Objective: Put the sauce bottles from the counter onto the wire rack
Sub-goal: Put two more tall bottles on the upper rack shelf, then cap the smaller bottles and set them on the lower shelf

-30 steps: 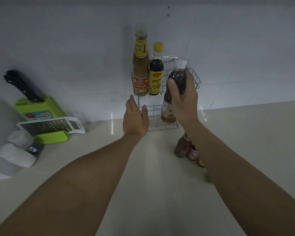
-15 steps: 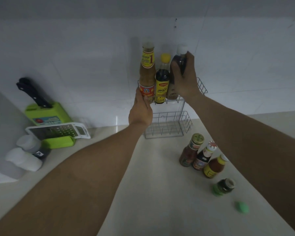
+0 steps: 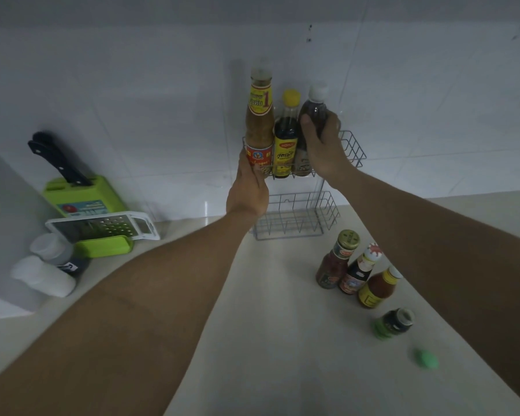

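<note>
A two-tier white wire rack (image 3: 353, 151) stands against the tiled wall. Its top tier holds a tall orange-brown sauce bottle (image 3: 259, 124), a dark bottle with a yellow cap (image 3: 285, 136) and a dark white-capped bottle (image 3: 312, 115). My right hand (image 3: 323, 145) is wrapped around the white-capped bottle, which sits in the top tier. My left hand (image 3: 248, 190) holds the rack's front left corner, at the base of the tall bottle. On the counter at the right stand three sauce bottles: gold-lidded (image 3: 336, 259), red-and-white-capped (image 3: 359, 270) and orange (image 3: 377, 288). A small dark jar (image 3: 398, 321) lies beside them.
A green knife block (image 3: 84, 196) with a black-handled knife and a white grater (image 3: 102, 226) stand at the left. Two white-capped containers (image 3: 45, 268) sit in front of them. A green cap (image 3: 426, 358) lies on the counter at the right. The rack's lower tier (image 3: 297, 217) holds nothing.
My right hand lifted the white-capped bottle from in front of the rack into the top tier beside the yellow-capped one. My left hand moved up to the rack's front corner.
</note>
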The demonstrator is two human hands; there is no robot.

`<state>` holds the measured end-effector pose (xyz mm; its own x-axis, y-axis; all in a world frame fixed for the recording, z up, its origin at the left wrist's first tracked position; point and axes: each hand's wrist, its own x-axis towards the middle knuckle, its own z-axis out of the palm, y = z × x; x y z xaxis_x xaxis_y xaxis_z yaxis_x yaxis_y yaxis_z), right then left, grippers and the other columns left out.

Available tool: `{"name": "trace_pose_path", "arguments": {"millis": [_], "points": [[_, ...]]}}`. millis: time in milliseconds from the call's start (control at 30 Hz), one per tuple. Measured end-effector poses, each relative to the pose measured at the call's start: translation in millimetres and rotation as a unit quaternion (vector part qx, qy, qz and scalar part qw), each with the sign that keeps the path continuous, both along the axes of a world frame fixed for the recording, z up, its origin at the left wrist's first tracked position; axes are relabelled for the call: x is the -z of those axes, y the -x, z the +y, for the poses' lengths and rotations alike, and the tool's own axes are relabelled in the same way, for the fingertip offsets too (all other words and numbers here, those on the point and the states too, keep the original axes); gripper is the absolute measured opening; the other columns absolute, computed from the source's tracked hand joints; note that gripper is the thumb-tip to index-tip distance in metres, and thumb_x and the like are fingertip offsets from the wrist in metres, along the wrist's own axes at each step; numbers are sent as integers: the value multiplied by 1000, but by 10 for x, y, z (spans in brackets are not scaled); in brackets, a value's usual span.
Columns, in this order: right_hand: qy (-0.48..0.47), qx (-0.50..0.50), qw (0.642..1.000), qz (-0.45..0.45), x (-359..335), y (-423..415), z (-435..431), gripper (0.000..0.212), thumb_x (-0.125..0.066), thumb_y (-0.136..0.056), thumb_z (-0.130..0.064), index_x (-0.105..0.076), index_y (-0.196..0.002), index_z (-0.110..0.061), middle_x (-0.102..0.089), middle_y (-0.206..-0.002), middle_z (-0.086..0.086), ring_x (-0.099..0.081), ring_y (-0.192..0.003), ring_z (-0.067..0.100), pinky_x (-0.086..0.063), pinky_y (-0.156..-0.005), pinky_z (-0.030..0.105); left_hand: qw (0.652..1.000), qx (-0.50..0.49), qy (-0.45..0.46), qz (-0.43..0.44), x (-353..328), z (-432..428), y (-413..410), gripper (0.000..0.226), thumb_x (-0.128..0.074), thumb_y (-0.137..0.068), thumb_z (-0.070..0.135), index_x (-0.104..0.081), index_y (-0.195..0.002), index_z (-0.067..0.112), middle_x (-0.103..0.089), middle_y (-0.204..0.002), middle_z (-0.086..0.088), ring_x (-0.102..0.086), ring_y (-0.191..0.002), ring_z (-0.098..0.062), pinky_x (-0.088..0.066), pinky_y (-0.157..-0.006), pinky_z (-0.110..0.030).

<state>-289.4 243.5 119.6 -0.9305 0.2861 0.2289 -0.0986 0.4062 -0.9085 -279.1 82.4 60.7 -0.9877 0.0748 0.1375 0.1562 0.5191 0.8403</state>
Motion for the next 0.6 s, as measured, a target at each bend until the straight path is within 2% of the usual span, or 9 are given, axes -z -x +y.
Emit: {"name": "trace_pose_path", "arguments": {"millis": [67,100,167,267,333,400,500,600], "points": [[8,-10,999,-46,118,106,121,78,-45,-83,-81,-46,-130,-19,-67,-109,-9,-67,-105,15,-54,-95,48,1000,2,-11,-6,-6,4,0,55,-25,-109,39,-12,-161,25,-45,-155,-5,-53,-132,-32,-45,-110,-50],[1,-18,998,-64,208,162,205,86,-44,-75,-89,-50,-127,-22,-71,-110,-6,-69,-103,16,-56,-92,48,1000,4,-18,-11,-14,12,-12,56,-25,-109,39,-10,-161,25,-42,-157,-5,-51,-135,-33,-44,-111,-49],[-19,-32,996,-86,349,247,325,90,-41,-69,-94,-53,-127,-26,-73,-110,-5,-71,-100,16,-57,-90,47,999,3,-34,-37,-25,41,-40,62,-27,-109,39,1,-162,23,-31,-164,-5,-42,-143,-33,-38,-115,-47],[-41,-26,993,-110,68,-27,145,90,-43,-75,-88,-46,-137,-23,-68,-122,-1,-67,-109,17,-53,-96,45,995,-9,-48,-82,23,88,-127,71,-30,-109,38,16,-160,20,-16,-170,-3,-31,-150,-32,-30,-120,-45],[-58,-16,991,-117,18,-156,101,87,-48,-88,-71,-30,-149,-11,-51,-146,11,-52,-131,25,-44,-107,42,994,-6,-56,-93,136,113,-206,73,-35,-108,30,16,-160,22,-10,-171,-3,-29,-151,-32,-28,-119,-40],[-119,28,988,-96,61,-309,131,86,-55,-93,-56,-21,-153,-4,-32,-154,19,-34,-142,29,-35,-114,42,992,14,-63,-109,293,140,-272,79,-44,-105,20,12,-161,20,-7,-171,-5,-23,-153,-31,-25,-117,-33],[-236,76,968,-50,224,-683,217,66,-65,-89,-47,-46,-138,-8,-46,-132,22,-47,-125,35,-44,-103,46,987,62,-18,-147,577,236,-442,86,-54,-100,18,5,-162,15,-9,-171,-8,-16,-155,-28,-18,-123,-37],[-349,59,915,-193,390,-1050,395,56,-60,-84,-61,-59,-124,-22,-55,-123,11,-55,-115,31,-45,-101,43,971,142,28,-188,842,439,-672,86,-57,-95,18,-4,-163,20,-23,-167,-5,-27,-151,-26,-31,-121,-41]]}}
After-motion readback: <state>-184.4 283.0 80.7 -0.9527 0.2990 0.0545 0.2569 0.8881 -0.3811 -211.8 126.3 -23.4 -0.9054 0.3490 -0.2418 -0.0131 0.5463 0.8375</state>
